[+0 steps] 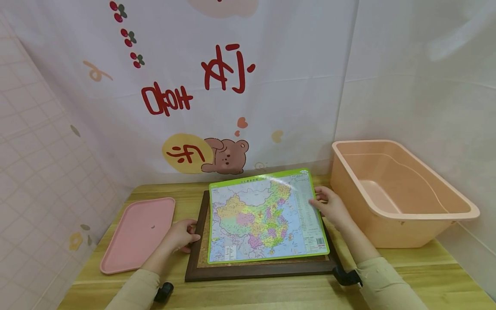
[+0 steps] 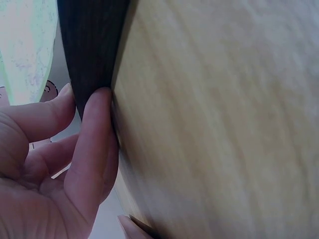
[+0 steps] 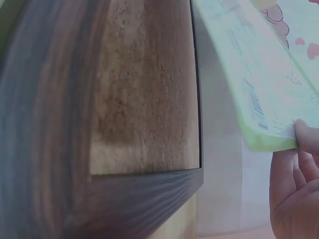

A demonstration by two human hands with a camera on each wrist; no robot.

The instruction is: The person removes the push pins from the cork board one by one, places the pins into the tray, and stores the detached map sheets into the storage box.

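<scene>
A green-bordered map sheet [image 1: 252,219] is tilted above a cork board with a dark wooden frame [image 1: 248,271]. My right hand [image 1: 331,206] pinches the map's right edge between thumb and fingers; the right wrist view shows the pinched map corner [image 3: 264,139] raised off the cork [image 3: 144,89]. My left hand [image 1: 182,234] holds the left side of the frame, its thumb on the top and its fingers along the outer side. In the left wrist view the fingers [image 2: 92,144] touch the dark frame edge [image 2: 92,45].
A pink tray [image 1: 139,232] lies on the wooden table [image 1: 294,292] at the left. At the right stands a large peach plastic tub [image 1: 410,228]. Behind the board hangs a white printed cloth [image 1: 294,99].
</scene>
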